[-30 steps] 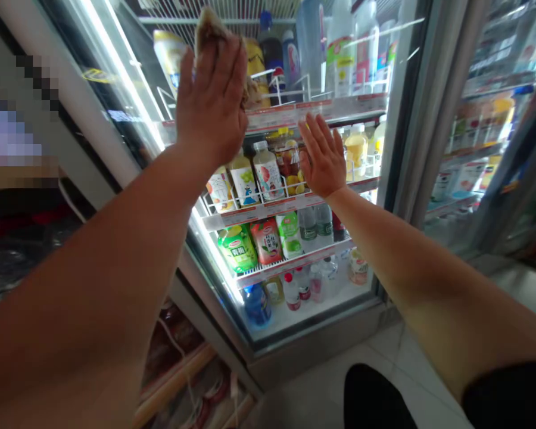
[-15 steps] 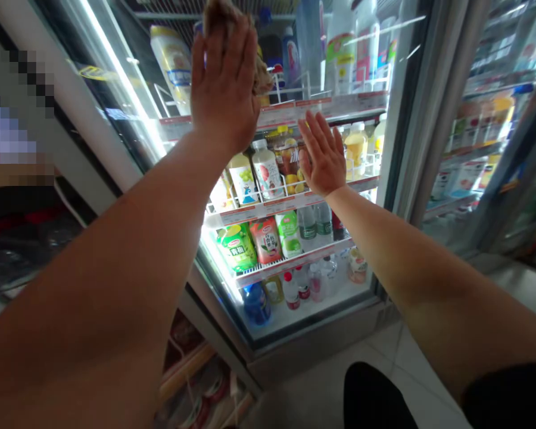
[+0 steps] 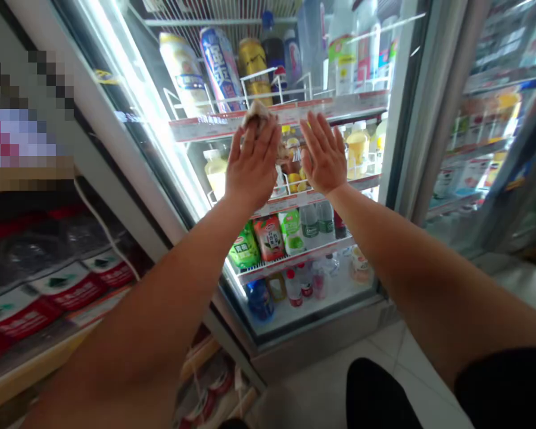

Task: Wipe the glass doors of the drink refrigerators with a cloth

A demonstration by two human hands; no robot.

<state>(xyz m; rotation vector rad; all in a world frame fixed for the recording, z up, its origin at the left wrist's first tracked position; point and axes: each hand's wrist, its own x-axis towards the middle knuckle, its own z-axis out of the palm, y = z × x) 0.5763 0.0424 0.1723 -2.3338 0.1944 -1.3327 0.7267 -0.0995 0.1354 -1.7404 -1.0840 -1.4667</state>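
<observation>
My left hand point(image 3: 251, 164) presses a crumpled beige cloth point(image 3: 257, 112) flat against the glass door point(image 3: 384, 137) of a lit drinks fridge, fingers stretched over it. My right hand point(image 3: 324, 155) lies flat on the same glass just to the right, fingers spread, holding nothing. Behind the glass stand shelves of cans point(image 3: 221, 68) and juice bottles point(image 3: 268, 238). The cloth shows only above my left fingertips.
A second glass-door fridge point(image 3: 486, 119) stands to the right. At the left a shelf holds red-labelled packets point(image 3: 71, 286). A pale tiled floor point(image 3: 397, 357) lies below, and the fridge's metal base point(image 3: 312, 345) is close to my dark-clad knee point(image 3: 375, 393).
My left hand has slid down the glass with the cloth, from the top shelf level to beside my right hand. The right hand has stayed in place.
</observation>
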